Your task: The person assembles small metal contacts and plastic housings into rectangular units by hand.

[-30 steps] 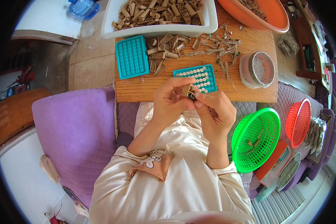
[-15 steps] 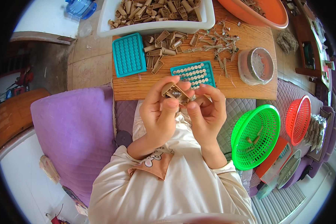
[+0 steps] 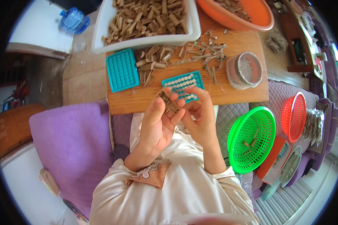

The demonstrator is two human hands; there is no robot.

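A small brown plastic casing (image 3: 170,102), open on one side with metal bits inside, is held between the thumb and fingers of my left hand (image 3: 156,122). My right hand (image 3: 202,122) is close beside the casing's lower end. Its thumb and bent index finger are apart, and I make out nothing between them. Just beyond both hands lies a teal tray (image 3: 199,83) with rows of white round pieces, partly hidden by my fingers. Loose brown casings (image 3: 153,64) are heaped behind it, near a tangle of thin wires with metal ends (image 3: 210,56).
A second teal tray (image 3: 122,71) lies on the wooden table (image 3: 244,95), below a white bin (image 3: 146,42) of casings. An orange basin (image 3: 248,24) and a clear round tub (image 3: 233,73) stand right. Green (image 3: 234,150) and red baskets (image 3: 287,116) rest on the purple seat.
My right hand has drawn away from the casing. My left hand has tilted the casing steeper. The view has shifted, so the table sits lower and further left.
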